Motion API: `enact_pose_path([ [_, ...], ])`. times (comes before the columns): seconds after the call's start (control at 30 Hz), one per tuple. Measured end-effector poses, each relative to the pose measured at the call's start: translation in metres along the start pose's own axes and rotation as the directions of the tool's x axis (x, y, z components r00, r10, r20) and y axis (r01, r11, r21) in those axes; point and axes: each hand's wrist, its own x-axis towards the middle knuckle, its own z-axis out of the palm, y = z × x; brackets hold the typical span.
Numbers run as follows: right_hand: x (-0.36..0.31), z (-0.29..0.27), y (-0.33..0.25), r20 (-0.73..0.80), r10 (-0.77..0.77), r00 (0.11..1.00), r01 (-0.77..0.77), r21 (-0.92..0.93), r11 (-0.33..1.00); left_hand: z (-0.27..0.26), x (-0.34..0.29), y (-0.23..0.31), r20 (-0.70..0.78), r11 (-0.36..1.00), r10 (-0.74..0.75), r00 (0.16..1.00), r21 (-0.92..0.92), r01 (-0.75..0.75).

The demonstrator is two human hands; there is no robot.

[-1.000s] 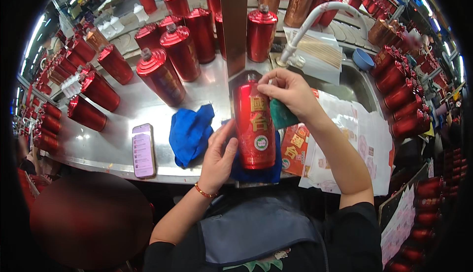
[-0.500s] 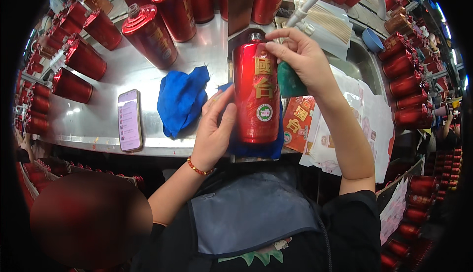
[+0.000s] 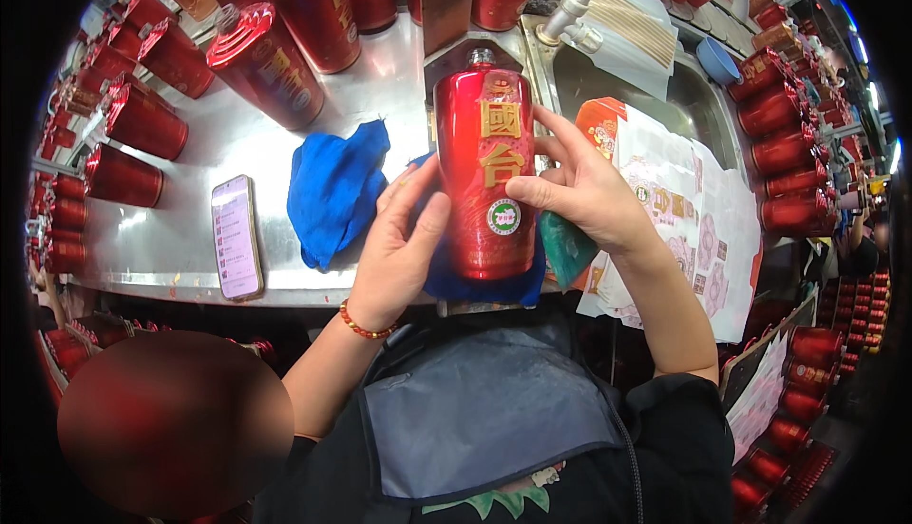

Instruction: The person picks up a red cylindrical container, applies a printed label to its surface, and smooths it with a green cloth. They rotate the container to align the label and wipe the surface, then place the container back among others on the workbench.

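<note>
A glossy red bottle (image 3: pixel 484 229) with raised gold characters and a round green-and-white sticker stands in front of me on a blue cloth (image 3: pixel 445 288). My left hand (image 3: pixel 404 229) holds its left side, with the fingertips behind it. From the right, my right hand (image 3: pixel 591 187) grips the bottle, its thumb pressed on the front beside the gold lettering and its fingers reaching round the side. A green flat piece (image 3: pixel 567 250), perhaps a scraper, hangs below the right palm; how it is held is hidden. Left of my left hand lies a crumpled blue cloth (image 3: pixel 334 191).
A phone (image 3: pixel 237 237) lies on the metal table at the left. Several red bottles (image 3: pixel 266 68) stand behind. Printed sticker sheets (image 3: pixel 679 210) lie at the right by a sink (image 3: pixel 608 82) with a tap (image 3: pixel 570 16). A blue bowl (image 3: pixel 717 60) sits at its edge.
My right hand has come down from the bottle's neck to its side and now grips it, the thumb on the front. The green piece has moved lower with it. The bottle has turned slightly.
</note>
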Motion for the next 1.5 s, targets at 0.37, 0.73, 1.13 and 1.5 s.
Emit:
enact_pose_path([
  [0.37,0.009,0.006,-0.01,0.036,0.067,0.997,-0.069,0.065,0.996,0.026,0.075,0.053,-0.064,0.992,0.034,0.997,0.123,-0.026],
  [0.73,0.013,0.002,-0.006,0.098,0.054,0.994,-0.066,0.117,0.991,0.021,0.078,0.054,-0.03,0.996,0.021,0.999,0.089,-0.018],
  [1.13,0.007,0.001,-0.009,0.123,0.061,0.99,-0.086,0.201,0.976,0.017,0.072,0.05,0.037,1.0,0.024,0.999,-0.006,-0.024],
  [1.5,0.008,-0.001,-0.008,0.125,0.087,0.988,-0.111,0.198,0.974,0.017,0.07,0.051,0.03,0.998,0.01,1.0,-0.063,-0.008],
])
